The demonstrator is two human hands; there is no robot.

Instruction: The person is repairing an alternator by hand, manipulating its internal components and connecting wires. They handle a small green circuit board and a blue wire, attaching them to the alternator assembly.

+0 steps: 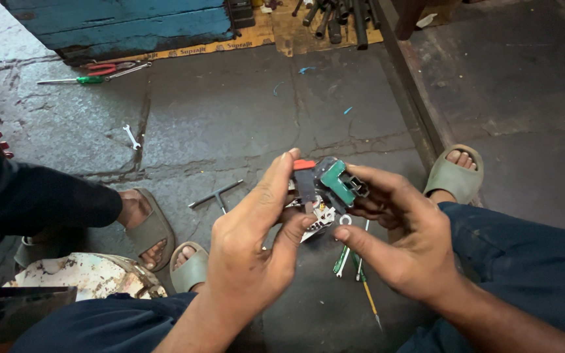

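Between both hands (325, 229) sits the gripped switch assembly (327, 188).

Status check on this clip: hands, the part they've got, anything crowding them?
Left hand and right hand both grip a small grey electrical part with green and red pieces. Held above the floor. Screwdrivers lie beneath, T-handle wrench to the left; nothing blocking.

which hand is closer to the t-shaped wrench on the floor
Left. The left hand is just right of the T-wrench, almost over its lower end; the right hand is farther right, beyond the switch part both hands hold.
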